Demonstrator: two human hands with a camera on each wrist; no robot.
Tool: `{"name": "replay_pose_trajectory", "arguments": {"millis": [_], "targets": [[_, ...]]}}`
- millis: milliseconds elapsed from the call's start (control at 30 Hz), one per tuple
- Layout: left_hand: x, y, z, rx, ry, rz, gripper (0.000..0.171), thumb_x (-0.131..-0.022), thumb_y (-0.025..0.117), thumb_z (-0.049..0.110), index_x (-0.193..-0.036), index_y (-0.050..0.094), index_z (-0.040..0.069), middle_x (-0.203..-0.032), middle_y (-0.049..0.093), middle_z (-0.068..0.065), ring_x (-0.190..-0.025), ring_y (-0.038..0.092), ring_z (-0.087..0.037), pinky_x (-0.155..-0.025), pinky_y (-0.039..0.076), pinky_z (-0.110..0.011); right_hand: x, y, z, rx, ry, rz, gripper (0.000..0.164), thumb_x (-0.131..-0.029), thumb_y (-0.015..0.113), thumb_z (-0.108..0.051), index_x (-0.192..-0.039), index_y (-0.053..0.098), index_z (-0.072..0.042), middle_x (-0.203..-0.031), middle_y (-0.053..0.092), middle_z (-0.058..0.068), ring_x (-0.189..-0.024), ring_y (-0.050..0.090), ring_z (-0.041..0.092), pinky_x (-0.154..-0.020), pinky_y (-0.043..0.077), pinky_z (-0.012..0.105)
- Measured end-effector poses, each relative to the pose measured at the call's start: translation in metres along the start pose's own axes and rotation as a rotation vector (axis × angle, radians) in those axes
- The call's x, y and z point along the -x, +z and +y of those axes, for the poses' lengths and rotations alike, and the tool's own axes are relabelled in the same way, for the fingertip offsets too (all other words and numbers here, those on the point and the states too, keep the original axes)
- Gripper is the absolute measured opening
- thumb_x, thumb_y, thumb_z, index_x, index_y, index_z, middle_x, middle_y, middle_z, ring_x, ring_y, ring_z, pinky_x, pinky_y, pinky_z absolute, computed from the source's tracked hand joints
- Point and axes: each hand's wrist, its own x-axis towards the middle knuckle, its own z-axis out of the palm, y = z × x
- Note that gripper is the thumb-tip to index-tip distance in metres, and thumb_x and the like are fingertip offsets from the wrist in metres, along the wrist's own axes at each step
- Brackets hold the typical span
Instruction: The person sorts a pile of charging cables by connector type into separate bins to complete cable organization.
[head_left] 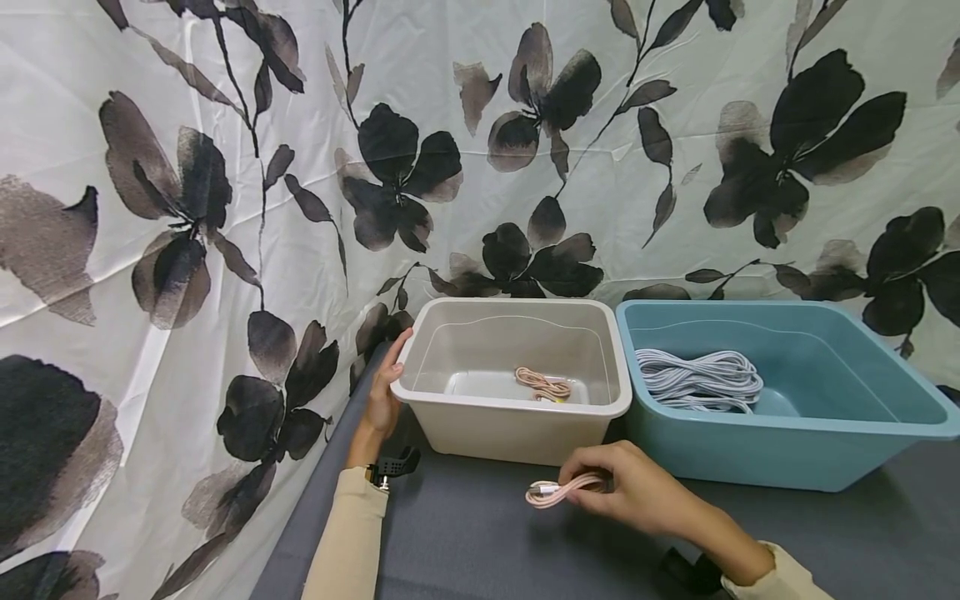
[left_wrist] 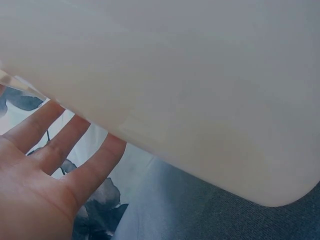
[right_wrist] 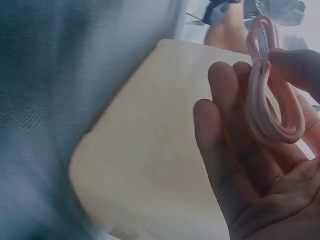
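Note:
My right hand [head_left: 626, 483] pinches a coiled pink charging cable [head_left: 551, 493] in front of the beige bin [head_left: 498, 429]. In the right wrist view the thumb presses on the coil [right_wrist: 258, 100] near its pale metal plug, and other fingers extend beside it. My left hand [head_left: 384, 400] touches the left outer side of the beige bin, below its rim. The left wrist view shows that hand's fingers [left_wrist: 97, 165] fairly straight and spread against the bin wall. Another bundled pinkish cable [head_left: 542, 383] lies inside the beige bin.
A blue bin [head_left: 780, 450] stands right beside the beige one, with a thick bundle of white cables [head_left: 701, 379] at its left end. Both bins stand on a dark grey surface [head_left: 465, 533], and a floral curtain [head_left: 420, 83] hangs close behind and along the left.

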Motion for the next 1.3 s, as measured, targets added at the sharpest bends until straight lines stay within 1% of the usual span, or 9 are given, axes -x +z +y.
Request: {"name": "replay_pose_trajectory", "arguments": {"millis": [167,367,467,600,767,833,933,1100,1300], "targets": [[0.000,0.001,0.002,0.005,-0.004,-0.002,0.070,-0.093,0.032,0.027,-0.163,0.027,0.018,-0.165,0.030,-0.009,-0.137,0.039,-0.024,-0.110,0.036,-0.045,-0.005,-0.011,-0.009,-0.024,-0.042,0.015,0.012,-0.093,0.075,-0.019,-0.101,0.072,-0.026,-0.091,0.071,-0.012,-0.078,0.060,0.002,-0.067,0.053,0.023],[0.000,0.001,0.003,0.003,0.001,-0.007,0.071,-0.093,0.033,0.027,-0.163,0.025,0.016,-0.165,0.030,-0.012,-0.137,0.038,-0.026,-0.106,0.040,-0.037,-0.012,-0.023,-0.023,-0.061,-0.110,0.035,0.017,-0.091,0.076,-0.012,-0.101,0.071,-0.025,-0.085,0.065,-0.010,-0.074,0.055,0.001,-0.060,0.049,0.022],[0.001,0.001,0.003,0.002,0.003,-0.005,0.071,-0.094,0.033,0.027,-0.163,0.026,0.016,-0.165,0.030,-0.013,-0.136,0.039,-0.027,-0.105,0.041,-0.037,-0.017,-0.032,-0.032,-0.068,-0.107,0.028,0.018,-0.091,0.076,-0.012,-0.102,0.071,-0.025,-0.084,0.063,-0.009,-0.072,0.053,0.001,-0.058,0.047,0.022],[0.001,0.001,0.003,0.004,0.002,-0.003,0.071,-0.094,0.033,0.027,-0.163,0.026,0.015,-0.165,0.029,-0.014,-0.137,0.039,-0.028,-0.106,0.040,-0.040,-0.025,-0.045,-0.042,-0.066,-0.093,0.012,0.015,-0.093,0.074,-0.014,-0.103,0.071,-0.024,-0.083,0.063,-0.007,-0.069,0.052,0.001,-0.055,0.046,0.022],[0.002,0.002,0.004,0.001,-0.005,-0.002,0.071,-0.094,0.033,0.027,-0.163,0.027,0.016,-0.165,0.028,-0.015,-0.137,0.038,-0.031,-0.106,0.041,-0.039,-0.036,-0.061,-0.048,-0.035,-0.114,0.017,0.016,-0.093,0.073,-0.010,-0.103,0.071,-0.022,-0.082,0.064,-0.006,-0.068,0.053,0.003,-0.056,0.046,0.023],[0.002,0.002,0.004,0.001,-0.006,-0.001,0.070,-0.094,0.033,0.027,-0.163,0.027,0.016,-0.165,0.028,-0.014,-0.137,0.038,-0.032,-0.105,0.041,-0.039,-0.042,-0.067,-0.049,-0.005,-0.105,0.028,0.017,-0.092,0.074,-0.010,-0.102,0.072,-0.023,-0.084,0.066,-0.007,-0.070,0.055,0.004,-0.059,0.048,0.024],[0.001,0.002,0.004,0.001,-0.006,0.000,0.070,-0.094,0.033,0.027,-0.163,0.027,0.016,-0.166,0.028,-0.014,-0.137,0.038,-0.032,-0.103,0.042,-0.036,-0.051,-0.077,-0.050,0.030,-0.083,0.043,0.017,-0.092,0.074,-0.009,-0.101,0.072,-0.024,-0.088,0.068,-0.008,-0.073,0.057,0.006,-0.062,0.049,0.025],[0.001,0.002,0.003,0.003,-0.005,0.004,0.069,-0.094,0.032,0.025,-0.163,0.028,0.016,-0.165,0.028,-0.015,-0.136,0.039,-0.033,-0.098,0.044,-0.029,-0.068,-0.094,-0.049,0.038,-0.045,0.052,0.014,-0.091,0.074,-0.009,-0.099,0.074,-0.021,-0.091,0.069,-0.004,-0.074,0.057,0.011,-0.060,0.047,0.026],[0.000,0.002,0.002,0.006,0.004,0.000,0.069,-0.094,0.032,0.025,-0.163,0.028,0.015,-0.166,0.027,-0.016,-0.136,0.039,-0.033,-0.099,0.044,-0.029,-0.086,-0.109,-0.044,0.033,0.054,0.050,0.009,-0.092,0.074,-0.013,-0.101,0.075,-0.017,-0.097,0.072,0.001,-0.081,0.059,0.015,-0.065,0.049,0.028]]}}
